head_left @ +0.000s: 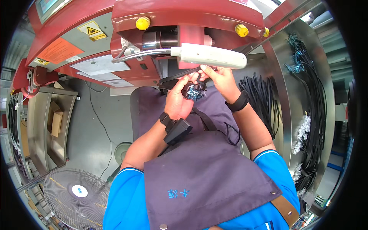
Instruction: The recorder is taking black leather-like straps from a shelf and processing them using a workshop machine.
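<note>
In front of the red machine, my left hand (179, 99) is closed around a bunch of dark cable ends (194, 92) with blue and clear bits at the tips. My right hand (223, 79) is closed just to its right, thumb and fingers pinching a black cable (180, 74) that runs left under the lamp. Both hands sit close together, just below a white lamp head (212, 56) on a bendable metal neck. The fingertips are partly hidden, so exactly where each one touches the cable cannot be made out.
Above the hands, the red machine (153, 15) carries yellow knobs (143, 23). Black cables (260, 99) hang at the right, beside a metal trough (281, 76) holding more cables. At the lower left stands a fan (76, 199); a metal shelf (38, 126) holds a cardboard box (56, 119).
</note>
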`<move>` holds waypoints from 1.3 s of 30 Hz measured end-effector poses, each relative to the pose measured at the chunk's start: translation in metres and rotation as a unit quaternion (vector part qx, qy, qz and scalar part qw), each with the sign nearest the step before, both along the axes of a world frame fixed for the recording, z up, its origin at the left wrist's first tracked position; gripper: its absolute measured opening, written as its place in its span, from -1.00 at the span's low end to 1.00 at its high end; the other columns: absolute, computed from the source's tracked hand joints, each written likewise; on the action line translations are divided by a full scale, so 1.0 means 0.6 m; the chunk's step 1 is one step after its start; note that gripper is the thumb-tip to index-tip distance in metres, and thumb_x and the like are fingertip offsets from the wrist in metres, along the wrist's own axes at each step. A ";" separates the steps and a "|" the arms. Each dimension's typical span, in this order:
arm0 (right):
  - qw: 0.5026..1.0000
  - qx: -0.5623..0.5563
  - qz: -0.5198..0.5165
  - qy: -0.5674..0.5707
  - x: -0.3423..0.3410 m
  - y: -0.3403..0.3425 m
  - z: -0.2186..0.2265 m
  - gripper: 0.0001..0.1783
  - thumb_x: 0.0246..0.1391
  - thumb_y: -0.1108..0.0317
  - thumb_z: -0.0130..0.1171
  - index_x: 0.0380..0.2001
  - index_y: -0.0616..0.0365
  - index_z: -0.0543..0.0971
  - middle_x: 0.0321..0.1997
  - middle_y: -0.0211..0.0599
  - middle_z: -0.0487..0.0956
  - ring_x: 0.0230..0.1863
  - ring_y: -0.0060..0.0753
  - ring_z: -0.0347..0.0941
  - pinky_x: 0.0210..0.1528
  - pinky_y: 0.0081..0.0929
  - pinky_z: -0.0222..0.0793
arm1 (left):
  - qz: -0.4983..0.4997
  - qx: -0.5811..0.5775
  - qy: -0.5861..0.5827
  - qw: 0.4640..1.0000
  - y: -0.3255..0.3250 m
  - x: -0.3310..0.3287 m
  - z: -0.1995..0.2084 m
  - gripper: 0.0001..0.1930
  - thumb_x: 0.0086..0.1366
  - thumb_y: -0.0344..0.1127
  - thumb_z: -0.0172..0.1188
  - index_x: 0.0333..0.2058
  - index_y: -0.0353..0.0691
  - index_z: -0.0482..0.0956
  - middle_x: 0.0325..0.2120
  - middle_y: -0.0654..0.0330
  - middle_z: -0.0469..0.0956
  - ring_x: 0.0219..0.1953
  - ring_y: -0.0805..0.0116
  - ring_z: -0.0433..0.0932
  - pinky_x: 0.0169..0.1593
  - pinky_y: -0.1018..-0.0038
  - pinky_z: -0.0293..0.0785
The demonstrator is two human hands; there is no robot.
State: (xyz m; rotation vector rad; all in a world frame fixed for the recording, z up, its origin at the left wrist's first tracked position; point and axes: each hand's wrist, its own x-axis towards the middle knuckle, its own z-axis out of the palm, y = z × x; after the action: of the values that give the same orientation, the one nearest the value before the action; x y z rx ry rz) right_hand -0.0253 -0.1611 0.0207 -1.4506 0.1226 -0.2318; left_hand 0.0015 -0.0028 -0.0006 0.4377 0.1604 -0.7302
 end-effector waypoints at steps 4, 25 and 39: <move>1.000 0.003 -0.003 0.002 0.001 -0.003 -0.005 -0.81 0.15 0.45 0.10 -0.19 0.32 0.52 -0.36 -0.31 0.58 -0.40 -0.59 0.49 -0.35 -0.60 0.47 | -0.002 0.003 0.005 1.000 -0.001 0.002 0.006 -0.82 0.32 -0.35 0.04 -0.21 -0.31 0.51 -0.21 0.13 0.58 -0.16 0.41 0.50 0.01 0.45 0.38; 0.992 0.073 0.032 -0.098 -0.027 -0.022 -0.005 -0.84 0.13 0.54 0.09 -0.20 0.25 0.51 -0.34 -0.30 0.55 -0.33 -0.49 0.50 -0.22 -0.53 0.47 | -0.021 0.006 -0.028 0.999 0.003 -0.019 0.042 -0.92 0.29 -0.43 0.07 -0.26 -0.27 0.47 -0.24 0.08 0.57 -0.24 0.37 0.50 -0.09 0.45 0.44; 0.982 0.169 0.002 -0.089 -0.051 0.042 0.018 -0.90 0.07 0.52 0.13 -0.31 0.25 0.50 -0.37 -0.42 0.49 -0.41 -0.64 0.42 -0.32 -0.68 0.34 | -0.035 0.006 0.003 0.999 -0.001 -0.029 0.019 -0.85 0.33 -0.29 0.07 -0.28 -0.23 0.51 -0.39 0.18 0.58 -0.31 0.42 0.53 -0.18 0.46 0.45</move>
State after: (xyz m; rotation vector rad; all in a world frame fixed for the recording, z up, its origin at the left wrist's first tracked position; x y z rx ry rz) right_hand -0.0557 -0.1361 0.0313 -1.0878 0.0125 -0.3207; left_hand -0.0160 -0.0032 0.0108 0.4550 0.1562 -0.8002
